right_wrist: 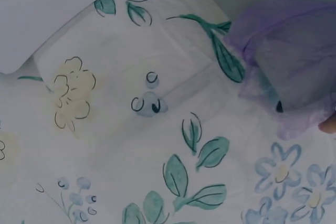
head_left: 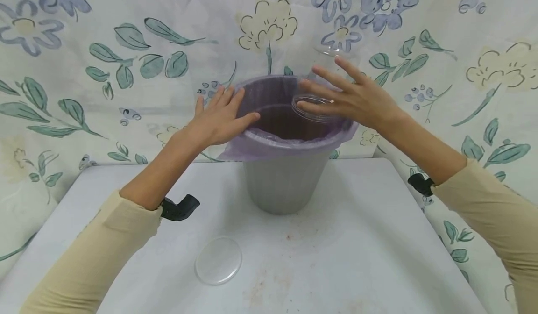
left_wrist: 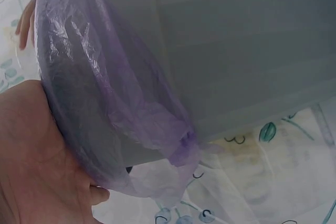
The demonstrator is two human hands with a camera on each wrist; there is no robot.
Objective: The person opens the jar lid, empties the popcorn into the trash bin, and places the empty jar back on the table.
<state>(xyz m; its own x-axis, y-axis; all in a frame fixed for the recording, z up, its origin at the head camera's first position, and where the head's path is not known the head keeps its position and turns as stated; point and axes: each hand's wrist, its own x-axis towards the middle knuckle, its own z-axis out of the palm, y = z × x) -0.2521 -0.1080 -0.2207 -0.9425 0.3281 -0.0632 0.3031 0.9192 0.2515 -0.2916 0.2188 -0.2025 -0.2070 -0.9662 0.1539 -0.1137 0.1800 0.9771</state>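
Note:
A grey bin [head_left: 282,183] stands on the table, with a thin purple bag [head_left: 269,148] folded over its rim. My left hand [head_left: 222,117] rests against the bin's left rim, fingers extended; in the left wrist view its palm [left_wrist: 26,145] is beside the bag. Over the right side of the opening is my right hand [head_left: 357,94], its fingers straight and spread. They overlap a clear plastic cup [head_left: 313,117], tilted with its mouth low inside the rim; I cannot tell how firmly the fingers bear on it. The bin's bottom is hidden.
A clear round lid [head_left: 218,261] lies flat on the white table [head_left: 361,244], in front of the bin. Reddish-brown specks [head_left: 288,237] dot the tabletop. Floral cloth [head_left: 269,29] hangs behind. Black mounts [head_left: 180,207] project from both wrists.

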